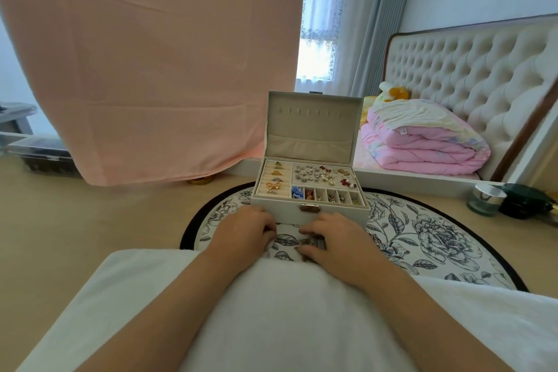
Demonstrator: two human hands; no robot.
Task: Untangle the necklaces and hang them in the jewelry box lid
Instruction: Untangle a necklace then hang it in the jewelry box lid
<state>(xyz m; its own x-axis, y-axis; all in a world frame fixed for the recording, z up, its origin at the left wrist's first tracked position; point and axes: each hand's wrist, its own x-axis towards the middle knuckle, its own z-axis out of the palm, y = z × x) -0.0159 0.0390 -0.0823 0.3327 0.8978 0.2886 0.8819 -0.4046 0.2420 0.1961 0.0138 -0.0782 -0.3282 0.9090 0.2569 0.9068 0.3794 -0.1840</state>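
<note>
One jewelry box (338, 216), lid (311, 127) upright, left hand (244, 231), right hand (333, 240) at 6 o'clock, fingers (305, 232) curled, hold unclear, one floral mat (422, 235), one quilt (422, 145) at 2 o'clock.

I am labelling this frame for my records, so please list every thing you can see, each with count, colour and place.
jewelry box: one, white, open, centre
round mat: one, black-and-white floral, under the box
rings: several, gold, box's left compartment
earrings: many, mixed, box's right tray
lid hooks: one row, beige, bare
sheet: one, pink, hanging left
quilt: one, pink, folded, right of box
headboard: one, cream, right
jar: one, glass with silver lid, right
lap cloth: one, white, foreground
left grip: one hand, box front, fingers curled
right grip: one hand, box front, fingers curled
</note>
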